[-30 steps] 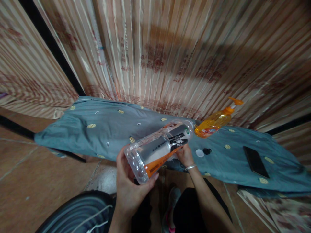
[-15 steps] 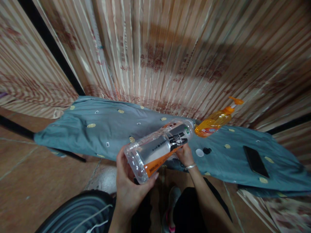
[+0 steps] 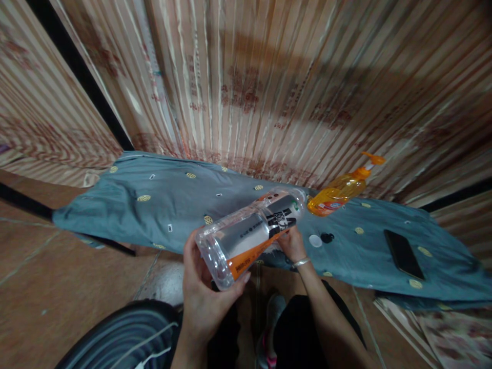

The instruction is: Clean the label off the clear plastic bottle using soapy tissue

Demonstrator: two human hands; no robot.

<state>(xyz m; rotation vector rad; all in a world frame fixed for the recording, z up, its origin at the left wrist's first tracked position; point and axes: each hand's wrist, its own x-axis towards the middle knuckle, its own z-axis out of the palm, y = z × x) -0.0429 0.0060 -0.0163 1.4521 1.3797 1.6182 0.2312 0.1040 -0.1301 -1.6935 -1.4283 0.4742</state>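
A large clear plastic bottle, with a silver, black and orange label, lies tilted across my view, its wide base toward me. My left hand is wrapped round the base end, thumb on the near side. From below, my right hand grips the bottle's far half; its fingers are mostly hidden behind the label. A bracelet circles the right wrist. Just past the bottle's far end stands an orange pump bottle of yellow-orange liquid. A white round cap and a small black piece lie near my right hand.
A teal cloth with pineapple prints covers the narrow bench. At its right side lies a black phone. A patterned curtain hangs behind. At lower left stands a dark ribbed round stool; dark bars frame the bench.
Almost nothing differs. Both hands keep their hold on the bottle, and the view has shifted very slightly.
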